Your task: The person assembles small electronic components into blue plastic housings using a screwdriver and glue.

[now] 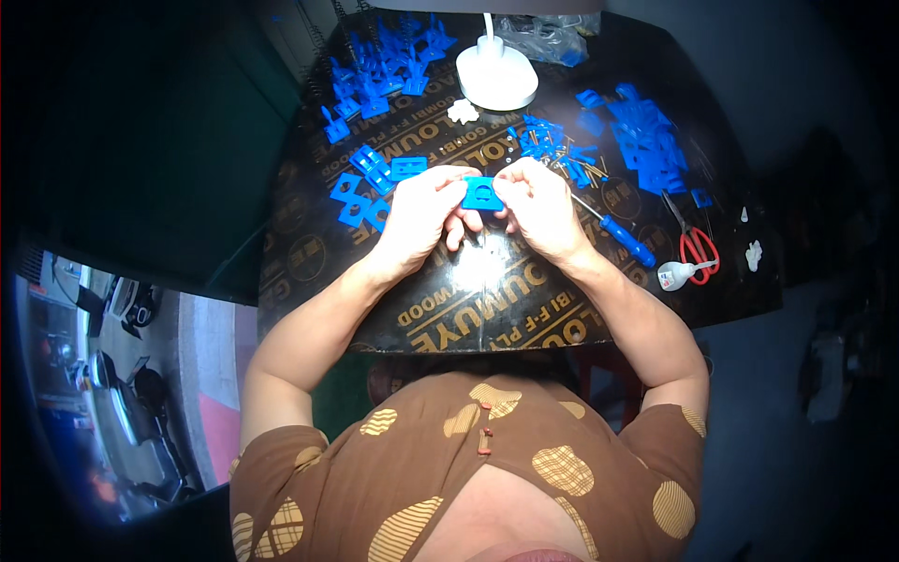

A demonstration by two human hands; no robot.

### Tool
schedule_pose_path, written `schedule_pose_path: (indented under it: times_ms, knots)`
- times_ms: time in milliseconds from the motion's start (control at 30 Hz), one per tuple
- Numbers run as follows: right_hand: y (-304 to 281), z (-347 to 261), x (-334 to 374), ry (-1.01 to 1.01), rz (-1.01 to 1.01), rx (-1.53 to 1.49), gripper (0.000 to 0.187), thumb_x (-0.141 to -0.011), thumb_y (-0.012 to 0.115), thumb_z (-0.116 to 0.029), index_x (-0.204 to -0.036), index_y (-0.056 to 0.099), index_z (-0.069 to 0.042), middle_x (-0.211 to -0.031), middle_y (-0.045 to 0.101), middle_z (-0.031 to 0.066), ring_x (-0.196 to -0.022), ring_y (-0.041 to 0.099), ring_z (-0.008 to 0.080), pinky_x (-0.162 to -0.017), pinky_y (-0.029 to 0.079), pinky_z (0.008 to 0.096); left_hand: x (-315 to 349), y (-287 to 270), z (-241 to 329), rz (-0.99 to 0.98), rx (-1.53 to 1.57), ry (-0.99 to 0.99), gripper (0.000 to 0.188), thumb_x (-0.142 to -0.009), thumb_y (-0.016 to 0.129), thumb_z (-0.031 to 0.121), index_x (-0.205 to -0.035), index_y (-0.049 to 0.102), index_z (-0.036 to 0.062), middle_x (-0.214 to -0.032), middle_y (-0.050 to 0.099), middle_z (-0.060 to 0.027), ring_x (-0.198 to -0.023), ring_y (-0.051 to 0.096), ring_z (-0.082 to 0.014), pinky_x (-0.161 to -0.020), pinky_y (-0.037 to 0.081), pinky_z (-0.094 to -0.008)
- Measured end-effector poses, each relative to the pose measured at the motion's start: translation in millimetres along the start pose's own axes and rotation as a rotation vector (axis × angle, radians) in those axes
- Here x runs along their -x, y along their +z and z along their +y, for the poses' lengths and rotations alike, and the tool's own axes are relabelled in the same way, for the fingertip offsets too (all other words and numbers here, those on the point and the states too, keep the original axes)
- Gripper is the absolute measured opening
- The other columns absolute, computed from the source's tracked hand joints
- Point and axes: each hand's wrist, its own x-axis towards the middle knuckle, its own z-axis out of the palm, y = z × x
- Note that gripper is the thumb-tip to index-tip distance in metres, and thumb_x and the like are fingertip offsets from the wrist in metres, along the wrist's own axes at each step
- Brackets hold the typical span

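Between my two hands, above the middle of the dark table (449, 323), is a small blue plastic plate (483, 195) with a round hole in it. My left hand (428, 211) pinches its left edge, while my right hand (541, 201) grips the right edge between thumb and fingers. Just left of my left hand lie several loose blue plastic plates (349, 184), some with holes. Beyond my right hand is a scattered pile of small blue parts and brass-coloured pins (552, 140). A screwdriver (626, 241) with a blue handle lies beside my right wrist.
A white lamp base (497, 75) stands at the back, near a clear plastic bag (543, 45). Blue assembled pieces (375, 84) crowd the far left; more blue parts (646, 140) are heaped at right. Red-handled scissors (695, 248) and a small white bottle (672, 275) lie right.
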Motion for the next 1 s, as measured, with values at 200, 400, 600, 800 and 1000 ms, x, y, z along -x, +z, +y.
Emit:
schedule_pose_path:
  times_ms: [200,400,600,800,1000]
  knots:
    - [2,2,3,0.009,-0.01,-0.012,0.015,-0.091,0.059,-0.017,-0.09,0.057,-0.002,-0.064,0.059,0.0033,-0.051,0.051,0.0057,-0.045,0.041,0.0206,6,4,2,0.044,-0.024,-0.023,0.033,-0.097,0.05,0.016,-0.12,0.05,-0.0076,-0.072,0.064,-0.0129,-0.046,0.053,-0.0092,-0.046,0.043,-0.0181]
    - [4,0,7,0.015,-0.023,-0.007,0.014,-0.091,0.058,-0.014,-0.089,0.057,0.0,-0.066,0.059,0.0036,-0.057,0.054,0.0066,-0.051,0.043,0.0218,5,2,-5,0.05,-0.073,-0.029,0.026,-0.096,0.049,0.015,-0.111,0.05,-0.007,-0.07,0.062,-0.0125,-0.045,0.05,-0.009,-0.045,0.04,-0.0178]
    - [5,-7,10,0.063,-0.016,0.017,0.014,-0.091,0.058,-0.013,-0.089,0.056,0.001,-0.067,0.058,0.0035,-0.059,0.056,0.0073,-0.054,0.045,0.0227,5,-2,-7,0.02,-0.103,-0.025,0.023,-0.096,0.049,0.014,-0.107,0.049,-0.0061,-0.068,0.061,-0.0131,-0.043,0.047,-0.009,-0.042,0.037,-0.0184]
    - [4,-8,11,0.072,-0.028,0.024,0.014,-0.091,0.058,-0.012,-0.088,0.055,0.001,-0.066,0.058,0.0039,-0.059,0.056,0.0078,-0.053,0.045,0.0232,5,-2,-3,-0.004,-0.138,-0.022,0.021,-0.095,0.049,0.013,-0.105,0.049,-0.0055,-0.068,0.062,-0.0139,-0.042,0.046,-0.0085,-0.041,0.035,-0.0183]
    - [5,-9,11,0.095,-0.035,0.007,0.012,-0.09,0.057,-0.01,-0.089,0.055,0.001,-0.066,0.057,0.0039,-0.059,0.056,0.0078,-0.053,0.046,0.0233,5,-3,-3,-0.014,-0.131,-0.023,0.02,-0.095,0.049,0.012,-0.105,0.049,-0.0051,-0.067,0.062,-0.0143,-0.04,0.045,-0.008,-0.039,0.034,-0.0185]
